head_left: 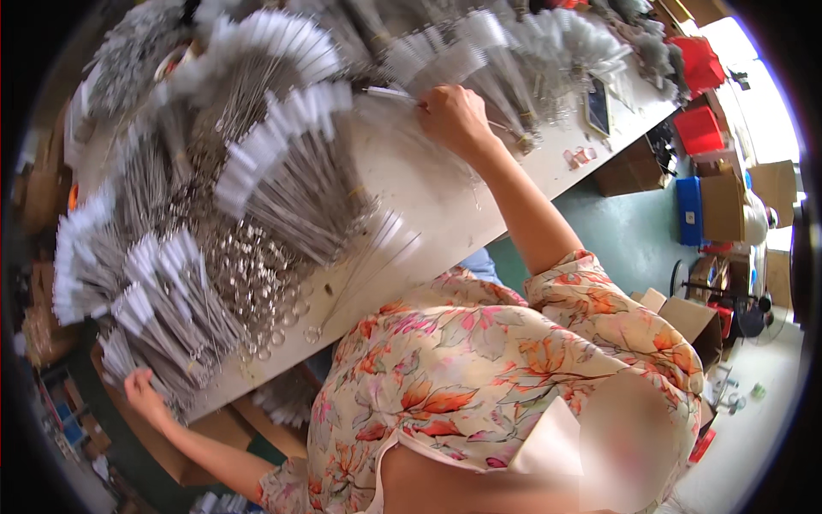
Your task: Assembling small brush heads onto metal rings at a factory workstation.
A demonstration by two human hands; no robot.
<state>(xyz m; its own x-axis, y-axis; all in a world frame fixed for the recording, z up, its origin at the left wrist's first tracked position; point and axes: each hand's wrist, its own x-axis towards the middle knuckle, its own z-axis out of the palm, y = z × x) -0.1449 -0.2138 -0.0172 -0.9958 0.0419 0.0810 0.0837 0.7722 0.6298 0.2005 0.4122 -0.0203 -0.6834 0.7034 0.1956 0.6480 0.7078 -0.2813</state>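
Head view: right hand (454,117) over the far half of the white table (402,182), fingers curled closed. A slim white rod (391,92) projects leftward from the fingertips and appears pinched there; contact point blurred. Left hand (147,396) low at the near-left table edge, fingers partly bent against a small bundle of white-tipped wire brushes (122,354); I cannot make out whether they grip it.

Relative to the right grip: dark-screened phone (597,110) to its right, near the table edge; small pinkish clear pieces (580,158) below the phone. A large fanned brush bundle (291,176) lies left of and below this hand, well apart from it. Several loose brushes (364,261) lie farther down, toward the body.

Relative to the left grip: more brush bundles (175,295) just above; a heap of small shiny metal parts (248,270) above and to the right, with loose rings (278,330) along its near side.

Beyond the table, right of the right forearm: cardboard box (632,171), blue bin (688,210), red bin (699,130).
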